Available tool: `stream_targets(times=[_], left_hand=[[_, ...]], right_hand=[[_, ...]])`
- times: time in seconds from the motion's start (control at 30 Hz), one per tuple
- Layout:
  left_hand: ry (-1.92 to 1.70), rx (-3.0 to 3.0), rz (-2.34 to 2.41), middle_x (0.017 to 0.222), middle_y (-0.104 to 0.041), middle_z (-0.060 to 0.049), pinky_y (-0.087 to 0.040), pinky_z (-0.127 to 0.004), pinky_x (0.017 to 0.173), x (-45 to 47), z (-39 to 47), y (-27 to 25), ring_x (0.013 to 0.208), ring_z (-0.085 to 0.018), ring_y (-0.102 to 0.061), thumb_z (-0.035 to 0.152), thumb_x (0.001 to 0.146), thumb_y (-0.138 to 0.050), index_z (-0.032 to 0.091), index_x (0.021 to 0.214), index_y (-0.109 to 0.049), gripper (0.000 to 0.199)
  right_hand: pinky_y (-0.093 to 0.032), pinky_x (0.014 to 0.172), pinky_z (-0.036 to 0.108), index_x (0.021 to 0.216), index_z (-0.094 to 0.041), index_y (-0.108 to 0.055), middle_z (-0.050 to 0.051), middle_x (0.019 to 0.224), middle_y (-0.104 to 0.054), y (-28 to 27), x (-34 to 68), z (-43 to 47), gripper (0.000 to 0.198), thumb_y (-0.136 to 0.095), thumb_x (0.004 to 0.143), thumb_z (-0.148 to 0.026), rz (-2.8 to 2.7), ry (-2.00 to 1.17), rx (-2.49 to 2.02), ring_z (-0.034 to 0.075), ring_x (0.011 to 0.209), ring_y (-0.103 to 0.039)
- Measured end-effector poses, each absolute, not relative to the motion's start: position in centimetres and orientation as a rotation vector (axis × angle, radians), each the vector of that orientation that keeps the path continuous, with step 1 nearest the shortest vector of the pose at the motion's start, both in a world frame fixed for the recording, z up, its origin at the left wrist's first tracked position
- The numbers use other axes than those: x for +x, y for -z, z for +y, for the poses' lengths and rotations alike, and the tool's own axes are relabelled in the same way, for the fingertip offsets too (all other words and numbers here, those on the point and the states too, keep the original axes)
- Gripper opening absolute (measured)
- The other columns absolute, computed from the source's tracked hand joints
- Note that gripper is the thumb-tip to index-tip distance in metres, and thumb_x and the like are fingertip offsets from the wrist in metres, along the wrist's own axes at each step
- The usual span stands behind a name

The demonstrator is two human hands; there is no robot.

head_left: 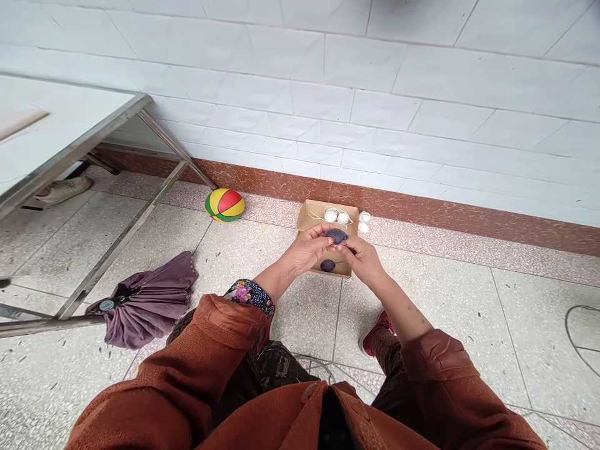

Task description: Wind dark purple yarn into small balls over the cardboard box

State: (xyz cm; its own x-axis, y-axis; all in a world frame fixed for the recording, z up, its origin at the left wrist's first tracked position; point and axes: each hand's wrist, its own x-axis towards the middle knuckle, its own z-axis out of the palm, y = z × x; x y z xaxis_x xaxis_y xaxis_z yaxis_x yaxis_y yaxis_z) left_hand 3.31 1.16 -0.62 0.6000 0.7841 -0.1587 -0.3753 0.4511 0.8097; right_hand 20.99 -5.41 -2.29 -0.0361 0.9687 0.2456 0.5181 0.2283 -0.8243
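Over a shallow cardboard box [304, 215], my left hand [309, 249] pinches a small dark grey-blue crocheted piece [336, 236] from its left side. My right hand [362, 257] closes on the right edge of the same piece, fingertips near those of the left. Whether the right fingers also hold a hook or a strand is too small to make out. Below the hands, a dark ball of yarn [327, 265] lies in the near part of the box, a thin strand running from it to the right. White yarn balls [330, 215] sit at the box's far end.
More white balls [364, 222] lie on the floor against the box's right side. A colourful ball [225, 205] rests near the wall [300, 100]. To the left are a metal-framed table [70, 144], a folded purple umbrella [150, 300] and another person's shoe [65, 189]. A cable [574, 337] lies right.
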Motion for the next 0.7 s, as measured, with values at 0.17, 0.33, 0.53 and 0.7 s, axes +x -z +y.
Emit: stream_targets(times=[0.17, 0.33, 0.53, 0.7], left_hand=[[-0.793, 1.0, 0.764, 0.099, -0.072, -0.003, -0.047, -0.031, 0.086, 3.3, 1.4, 1.3, 0.087, -0.013, -0.062, 0.022, 0.071, -0.082, 0.017, 0.1, -0.072, 0.03], [-0.684, 1.198, 0.807, 0.093, -0.07, -0.001, -0.046, -0.03, 0.084, 3.0, 1.1, 0.9, 0.083, -0.012, -0.06, 0.024, 0.072, -0.084, 0.017, 0.098, -0.069, 0.031], [-0.637, 1.053, 0.525, 0.111, -0.072, -0.004, -0.049, -0.028, 0.083, 2.8, 0.5, 0.1, 0.095, -0.014, -0.065, 0.022, 0.074, -0.086, 0.024, 0.119, -0.068, 0.049], [-0.733, 0.88, 0.506, 0.115, -0.07, -0.006, -0.05, -0.029, 0.083, 2.9, 0.8, 0.1, 0.098, -0.015, -0.064, 0.026, 0.075, -0.087, 0.02, 0.106, -0.074, 0.035]], right_hand=[[-0.054, 0.082, 0.036, 0.095, -0.026, -0.074, 0.005, 0.093, -0.074, 1.2, 20.6, -6.0, 0.02, -0.058, 0.102, -0.036, -1.789, -0.689, -1.289, 0.022, 0.088, -0.068], [-0.053, 0.08, 0.037, 0.091, -0.026, -0.073, 0.004, 0.087, -0.073, -0.5, 21.8, -5.7, 0.021, -0.06, 0.102, -0.039, -1.676, -0.627, -1.289, 0.022, 0.083, -0.066], [-0.051, 0.077, 0.035, 0.084, -0.024, -0.069, 0.003, 0.082, -0.069, 0.6, 22.4, -4.7, 0.024, -0.059, 0.1, -0.04, -1.503, -0.545, -1.457, 0.021, 0.079, -0.062], [-0.05, 0.073, 0.033, 0.085, -0.025, -0.069, 0.003, 0.082, -0.069, 2.4, 21.1, -4.8, 0.021, -0.056, 0.099, -0.035, -1.59, -0.633, -1.456, 0.021, 0.077, -0.063]])
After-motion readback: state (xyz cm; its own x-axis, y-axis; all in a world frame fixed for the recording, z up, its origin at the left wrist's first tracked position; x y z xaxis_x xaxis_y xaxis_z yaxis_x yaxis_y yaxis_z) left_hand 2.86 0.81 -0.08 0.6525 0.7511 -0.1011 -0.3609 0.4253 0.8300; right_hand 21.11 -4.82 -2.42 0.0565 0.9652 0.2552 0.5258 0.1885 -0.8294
